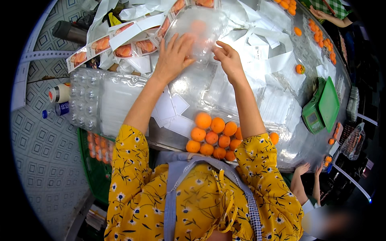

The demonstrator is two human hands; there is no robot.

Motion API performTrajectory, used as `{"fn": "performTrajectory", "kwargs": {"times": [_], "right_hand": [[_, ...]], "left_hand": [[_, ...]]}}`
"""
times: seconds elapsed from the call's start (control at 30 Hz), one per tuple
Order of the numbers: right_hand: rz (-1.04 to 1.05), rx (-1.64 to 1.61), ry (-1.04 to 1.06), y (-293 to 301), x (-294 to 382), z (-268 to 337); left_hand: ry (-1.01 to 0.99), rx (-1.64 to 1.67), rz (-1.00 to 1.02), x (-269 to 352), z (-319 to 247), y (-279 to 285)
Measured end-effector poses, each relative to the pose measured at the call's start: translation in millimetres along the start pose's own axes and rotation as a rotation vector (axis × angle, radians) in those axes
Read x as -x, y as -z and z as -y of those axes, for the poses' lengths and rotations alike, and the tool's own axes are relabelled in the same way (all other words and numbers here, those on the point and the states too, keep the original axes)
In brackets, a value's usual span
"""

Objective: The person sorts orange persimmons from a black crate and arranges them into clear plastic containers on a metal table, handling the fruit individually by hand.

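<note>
My left hand lies with spread fingers at the left side of a clear plastic container or lid, apparently touching it. Blurred orange-red shapes show through the plastic; whether they are fruit or printed labels I cannot tell. At the container's right edge is my right hand, its thumb and index finger bent close together. Whether it pinches the rim is unclear. Nearer my body, rows of orange persimmons sit in a clear tray, partly hidden by my right forearm. Strips of picture labels curl beside the left hand.
Stacked clear trays stand at the left, above a green crate. White backing paper litters the metal table. A green scale and a loose persimmon are at the right. Other people's hands reach in there.
</note>
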State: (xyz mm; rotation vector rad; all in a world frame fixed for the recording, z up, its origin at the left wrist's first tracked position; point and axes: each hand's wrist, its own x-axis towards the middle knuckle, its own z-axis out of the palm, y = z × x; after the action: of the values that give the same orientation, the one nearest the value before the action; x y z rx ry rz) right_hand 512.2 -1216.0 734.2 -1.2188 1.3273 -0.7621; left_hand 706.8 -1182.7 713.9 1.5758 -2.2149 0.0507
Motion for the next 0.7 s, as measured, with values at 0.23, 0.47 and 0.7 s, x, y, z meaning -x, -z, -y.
{"fn": "performTrajectory", "kwargs": {"times": [0.23, 0.47, 0.7], "right_hand": [[-0.025, -0.221, 0.084, 9.3, 18.5, 3.7], [-0.137, -0.004, 0.092, 34.9, 39.0, -23.7], [-0.205, 0.601, 0.556, -0.8, 9.7, -11.5]], "left_hand": [[0.324, 0.402, -0.279, -15.5, 31.1, 30.8], [0.48, 0.542, -0.505, -2.4, 58.3, 26.0], [0.641, 0.58, -0.477, 2.3, 64.9, 23.6]]}}
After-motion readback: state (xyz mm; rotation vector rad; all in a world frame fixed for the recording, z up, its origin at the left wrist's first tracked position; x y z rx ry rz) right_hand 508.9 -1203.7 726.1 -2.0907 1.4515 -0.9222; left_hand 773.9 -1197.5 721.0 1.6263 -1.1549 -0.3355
